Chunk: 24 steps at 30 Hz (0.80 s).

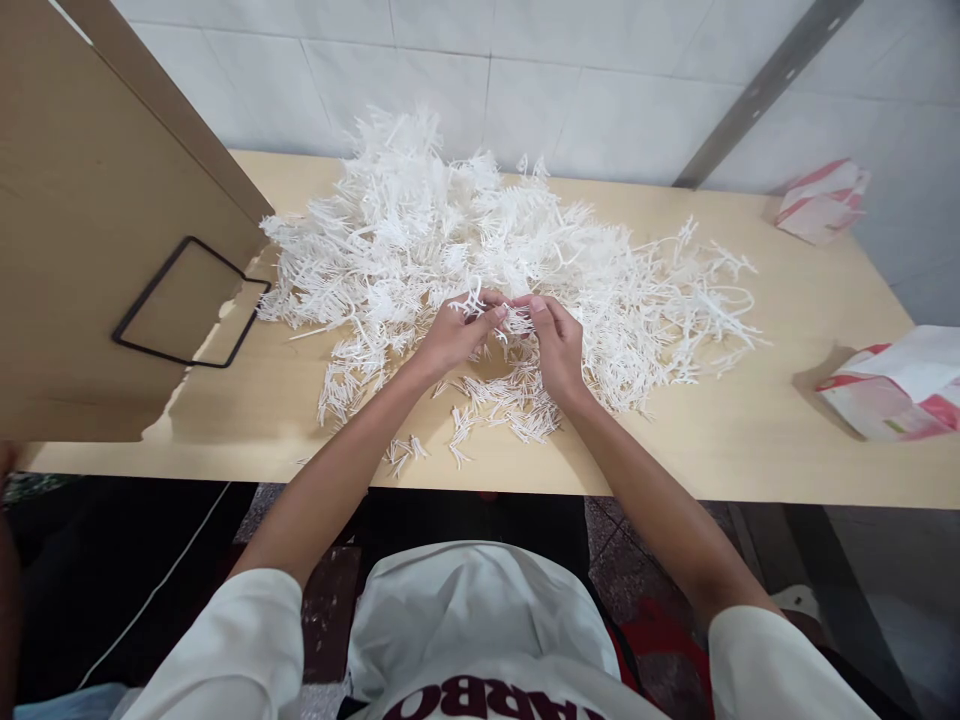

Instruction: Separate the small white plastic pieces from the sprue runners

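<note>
A broad heap of white, branching plastic-like pieces (420,220) spreads over the wooden table. At its near edge, my left hand (461,335) is closed on a small white branched piece (517,320), with thumb and fingers pinched. My right hand (555,345) pinches the other side of the same small bunch, its fingertips almost touching those of the left. Short loose white bits (525,400) lie on the table just below and between my hands.
A cardboard panel (112,220) stands at the left, with a black wire frame (191,300) against it. Two red-and-white paper packets, one farther back (823,202) and one nearer (896,385), sit at the right. A tiled wall (600,110) rises behind the table (750,440).
</note>
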Tool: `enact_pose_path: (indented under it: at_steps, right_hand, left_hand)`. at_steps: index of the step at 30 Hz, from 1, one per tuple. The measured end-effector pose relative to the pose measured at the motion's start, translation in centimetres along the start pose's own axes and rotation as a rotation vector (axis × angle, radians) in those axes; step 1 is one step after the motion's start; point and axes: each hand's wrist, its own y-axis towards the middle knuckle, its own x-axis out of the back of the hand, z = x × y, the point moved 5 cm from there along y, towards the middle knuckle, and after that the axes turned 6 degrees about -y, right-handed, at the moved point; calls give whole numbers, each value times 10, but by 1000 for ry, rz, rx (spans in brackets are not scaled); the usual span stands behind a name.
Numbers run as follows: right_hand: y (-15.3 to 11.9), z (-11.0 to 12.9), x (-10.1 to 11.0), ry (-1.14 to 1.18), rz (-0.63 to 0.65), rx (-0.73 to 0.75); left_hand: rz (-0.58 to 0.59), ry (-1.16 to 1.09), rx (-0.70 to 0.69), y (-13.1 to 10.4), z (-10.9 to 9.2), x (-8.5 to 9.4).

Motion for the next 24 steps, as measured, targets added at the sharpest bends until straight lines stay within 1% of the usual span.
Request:
enact_pose_path:
  at_steps: [2, 4, 6, 8, 11, 14, 16, 18, 19, 20, 22, 24]
  right_hand:
    - [0, 0, -2, -12, 43, -32]
    - [1, 0, -3, -54, 92, -35]
    - [3, 1, -4, -111, 152, 9]
    - [5, 3, -4, -165, 208, 93]
    - [7, 6, -3, -298, 317, 232]
    - [7, 6, -3, -505, 400, 309]
    - [5, 5, -4, -603, 411, 318]
    - [3, 6, -7, -643, 406, 326]
    - [2, 7, -8, -651, 396, 335]
    - [1, 8, -9, -654, 376, 343]
    - [0, 8, -9, -655, 312, 346]
    - [1, 8, -6, -635, 224, 334]
  left_hand:
    - [2, 51, -42, -1, -2, 0]
    - [-5, 140, -111, -3, -5, -1]
    - [-13, 233, -170, -4, -6, -2]
    - [-1, 336, -207, -5, -6, -2]
    - [47, 605, -253, -8, -6, -4]
    - [94, 947, -276, -12, -6, -9]
    - [122, 1092, -273, -14, -6, -12]
    - [132, 1141, -262, -16, -7, -15]
    - [117, 1139, -255, -17, -8, -15]
    - [83, 1124, -248, -17, -9, -14]
    - [-33, 1062, -239, -16, -13, -8]
    - [-135, 947, -240, -14, -16, -1]
